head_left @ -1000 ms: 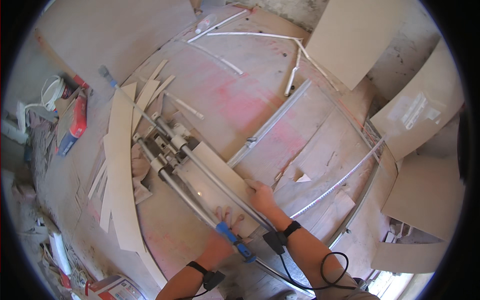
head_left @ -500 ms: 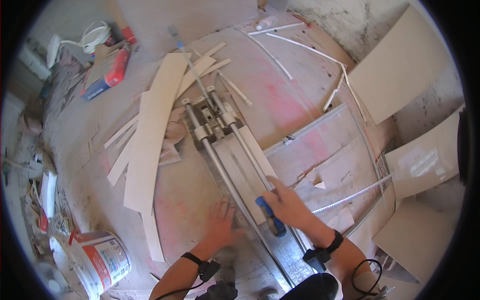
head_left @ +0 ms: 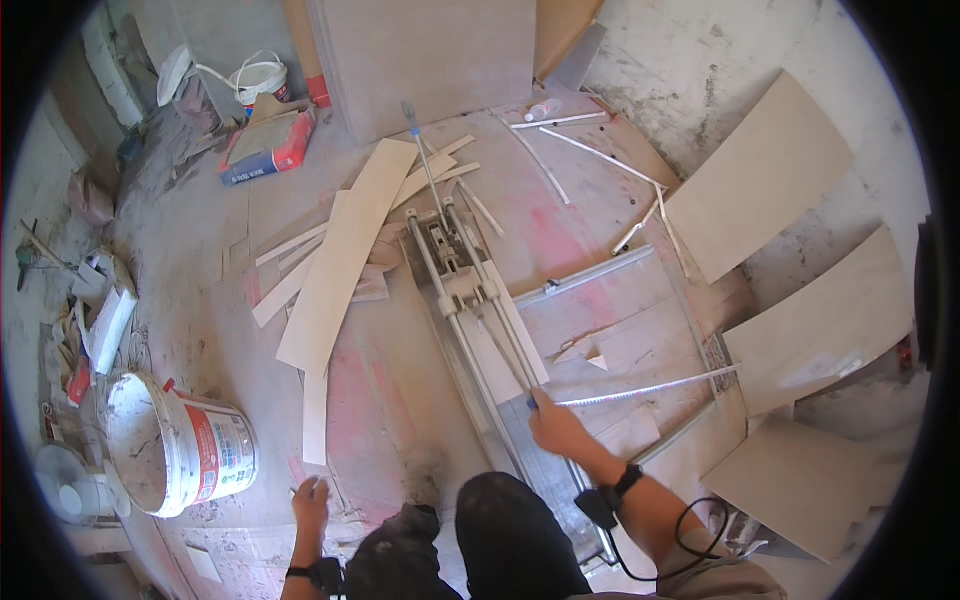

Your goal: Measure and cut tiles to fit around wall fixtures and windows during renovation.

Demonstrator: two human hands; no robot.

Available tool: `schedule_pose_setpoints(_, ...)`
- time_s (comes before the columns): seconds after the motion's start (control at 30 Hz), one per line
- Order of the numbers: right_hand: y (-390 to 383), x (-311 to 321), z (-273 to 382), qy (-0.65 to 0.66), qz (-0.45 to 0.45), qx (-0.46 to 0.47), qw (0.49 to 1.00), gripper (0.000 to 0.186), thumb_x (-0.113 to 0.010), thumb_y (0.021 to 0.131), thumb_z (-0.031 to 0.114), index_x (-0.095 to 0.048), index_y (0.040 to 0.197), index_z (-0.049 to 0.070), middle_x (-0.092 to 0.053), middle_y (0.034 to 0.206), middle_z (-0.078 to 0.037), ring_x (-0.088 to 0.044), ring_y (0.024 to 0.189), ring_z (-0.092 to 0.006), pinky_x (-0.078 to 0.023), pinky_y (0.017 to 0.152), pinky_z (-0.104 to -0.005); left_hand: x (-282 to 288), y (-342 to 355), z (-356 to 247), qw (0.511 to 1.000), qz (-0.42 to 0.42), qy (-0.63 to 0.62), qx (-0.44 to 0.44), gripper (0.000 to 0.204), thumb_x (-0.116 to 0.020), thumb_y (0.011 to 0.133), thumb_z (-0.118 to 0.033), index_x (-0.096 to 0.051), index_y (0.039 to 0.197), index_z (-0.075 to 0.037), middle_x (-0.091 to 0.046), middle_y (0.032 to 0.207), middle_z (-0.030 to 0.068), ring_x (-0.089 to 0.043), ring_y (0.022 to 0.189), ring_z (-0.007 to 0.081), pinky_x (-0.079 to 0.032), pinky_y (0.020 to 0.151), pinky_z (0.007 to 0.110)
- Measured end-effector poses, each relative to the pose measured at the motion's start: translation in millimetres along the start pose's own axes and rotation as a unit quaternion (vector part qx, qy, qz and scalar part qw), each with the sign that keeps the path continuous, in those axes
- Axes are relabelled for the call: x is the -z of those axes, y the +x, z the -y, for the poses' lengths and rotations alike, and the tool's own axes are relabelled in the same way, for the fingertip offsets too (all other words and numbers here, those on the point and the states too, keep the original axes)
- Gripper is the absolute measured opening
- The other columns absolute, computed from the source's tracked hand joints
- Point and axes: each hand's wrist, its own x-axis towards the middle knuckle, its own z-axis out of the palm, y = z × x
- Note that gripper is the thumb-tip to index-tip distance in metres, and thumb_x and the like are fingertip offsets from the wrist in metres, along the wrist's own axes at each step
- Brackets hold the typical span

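Observation:
A manual tile cutter [head_left: 466, 285] with two metal rails lies lengthwise on the floor before me, a beige tile piece [head_left: 502, 366] on its bed. My right hand [head_left: 560, 428] is closed around the near end of the cutter's thin lever [head_left: 516, 362], where a bit of blue shows. Away from the cutter, at the lower left, my left hand [head_left: 311, 502] has its fingers pinched together. A small pale bit shows at the fingertips, too small to name. Long beige tile strips [head_left: 345, 265] lie overlapping to the cutter's left.
A white bucket [head_left: 228, 452] lies tilted at the left, with a red and blue bag [head_left: 270, 150] farther back. Large beige tiles [head_left: 765, 180] lean along the right wall. A metal bar [head_left: 590, 277] and a marked measuring strip [head_left: 650, 388] lie right of the cutter.
My left hand has moved left from beside the cutter, its spread fingers now pinched. The cutter's carriage sits nearer to me along the rails. The whole view has tilted up.

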Motion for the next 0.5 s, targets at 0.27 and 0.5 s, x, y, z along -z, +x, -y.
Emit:
schedule_pose_setpoints(0.27,-126,-11,-27,-0.018,0.042,-0.037,0.998,0.047,-0.049,0.089,0.020,-0.034,0.132,0.006,-0.060,0.078,-0.028,-0.058,0.072,-0.0463,-0.044,0.065,-0.0538,59,-141,189,0.978,0.034,0.182,0.092,0.032,-0.048,0.086,-0.031,-0.064,0.085,-0.002,-0.064,0.074,0.0139,-0.062,0.062,0.0259,-0.048,0.058,0.039)
schedule_pose_setpoints(0.5,-149,-33,-62,-0.011,0.036,-0.040,0.998,0.049,-0.047,0.090,0.020,-0.031,0.135,0.009,-0.058,0.065,-0.024,-0.057,0.063,-0.0433,-0.042,0.059,-0.0538,59,-172,152,0.968,0.060,0.186,0.157,0.031,-0.048,0.087,-0.031,-0.063,0.090,-0.004,-0.063,0.073,0.0119,-0.061,0.061,0.0242,-0.048,0.057,0.037)
